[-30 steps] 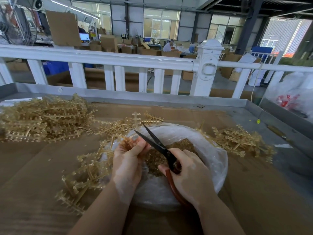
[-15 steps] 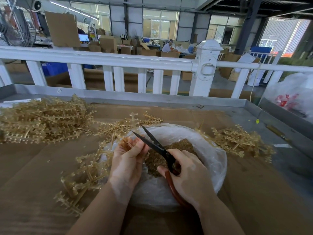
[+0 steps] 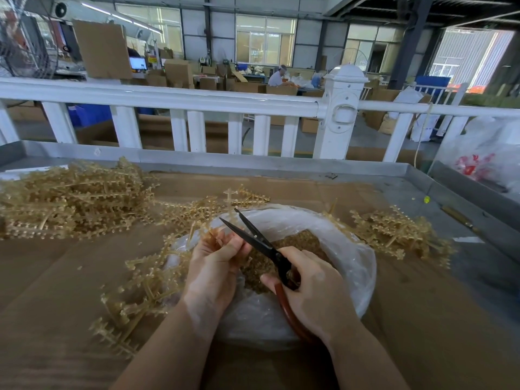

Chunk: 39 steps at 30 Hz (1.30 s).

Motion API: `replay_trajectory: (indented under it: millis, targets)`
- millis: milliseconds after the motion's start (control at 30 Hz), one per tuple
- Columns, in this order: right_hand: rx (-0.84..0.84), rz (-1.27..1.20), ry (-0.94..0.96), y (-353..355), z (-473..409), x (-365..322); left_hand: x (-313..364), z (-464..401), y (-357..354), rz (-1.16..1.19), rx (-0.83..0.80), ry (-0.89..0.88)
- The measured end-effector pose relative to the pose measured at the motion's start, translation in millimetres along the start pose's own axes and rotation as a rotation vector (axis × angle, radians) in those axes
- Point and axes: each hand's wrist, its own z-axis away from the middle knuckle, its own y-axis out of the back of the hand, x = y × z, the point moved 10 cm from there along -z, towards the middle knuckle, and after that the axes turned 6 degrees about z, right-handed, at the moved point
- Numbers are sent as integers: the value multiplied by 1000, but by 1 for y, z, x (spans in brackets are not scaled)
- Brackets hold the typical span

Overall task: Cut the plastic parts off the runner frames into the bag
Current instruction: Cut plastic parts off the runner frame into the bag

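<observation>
scissors (image 3: 261, 243) handles: hidden in right hand (image 3: 318, 294) | far workers: blurred (tiny)

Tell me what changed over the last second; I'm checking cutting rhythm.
Little changed: the scissors blades stay open, about as wide, above the bag. The left hand keeps pinching the runner frame; the right hand keeps gripping the handles. The piles lie unmoved.
</observation>
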Motion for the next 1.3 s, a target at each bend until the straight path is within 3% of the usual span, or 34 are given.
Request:
replay_trajectory:
  millis: [267,533,1300]
  targets:
    - [25,53,-16,0,1,2,7,1,-1,77,-23,-60]
    - [1,41,-5,-1,0,2,9,-2,-3,3,-53,-89]
    - [57,59,4,3,1,0,0,-4,1,70,-61,-21]
